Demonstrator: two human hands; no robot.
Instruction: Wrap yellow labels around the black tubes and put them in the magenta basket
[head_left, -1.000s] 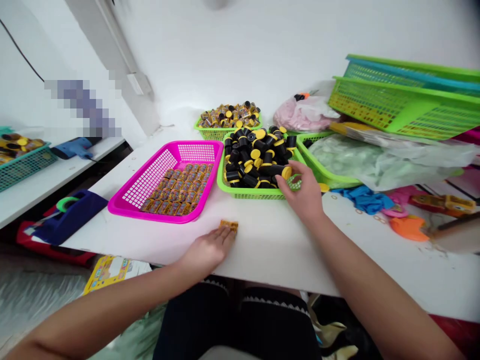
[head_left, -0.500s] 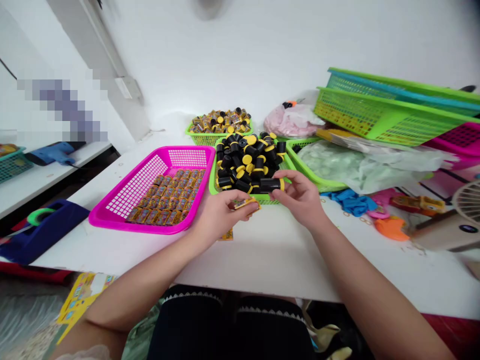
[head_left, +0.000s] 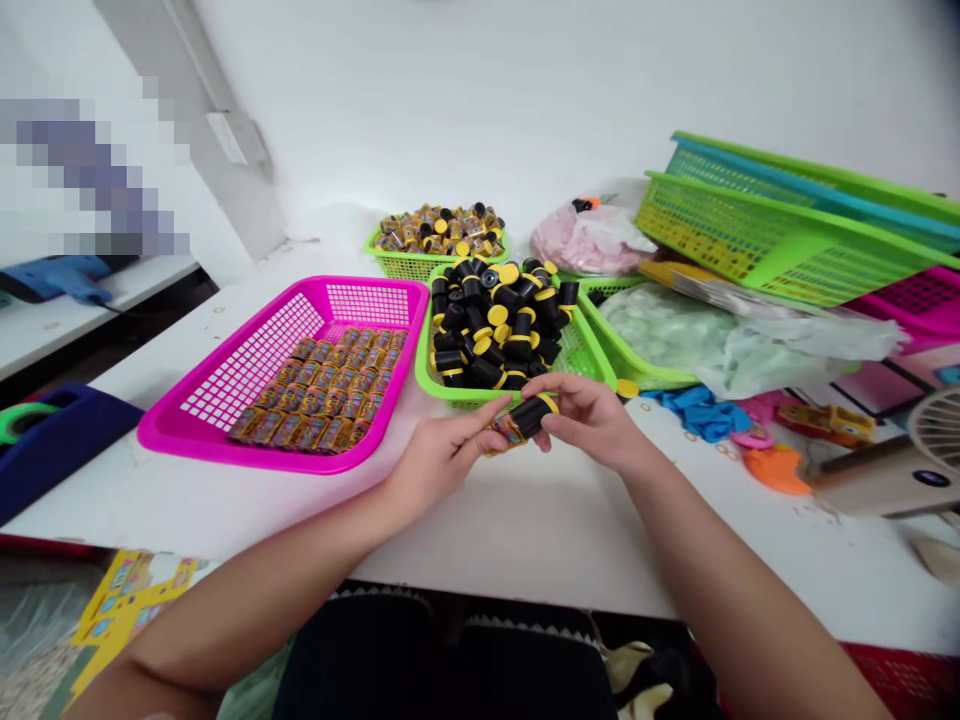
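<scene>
My left hand [head_left: 439,455] pinches a small printed orange-yellow sleeve [head_left: 505,430] above the white table. In my right hand [head_left: 592,420] is a black canister with a yellow cap [head_left: 529,416], gripped near the capped end. The canister's other end meets the sleeve; how far inside it sits I cannot tell. Just beyond both hands stands a green basket [head_left: 423,372] heaped with black, yellow-capped canisters [head_left: 480,325]. To the left, a magenta basket [head_left: 330,463] holds rows of printed, wrapped pieces [head_left: 322,385].
Another green basket [head_left: 409,265] of wrapped canisters stands at the back. Right of it are plastic bags [head_left: 667,325], stacked baskets [head_left: 750,235], blue cloth-like pieces [head_left: 701,412] and a small fan [head_left: 885,455]. A blue tape dispenser [head_left: 75,440] sits far left. One yellow cap [head_left: 627,388] shows beside my right hand.
My right hand has brought the canister left and down to the sleeve in my left hand. The canister is now tilted against the sleeve. The camera view has shifted slightly.
</scene>
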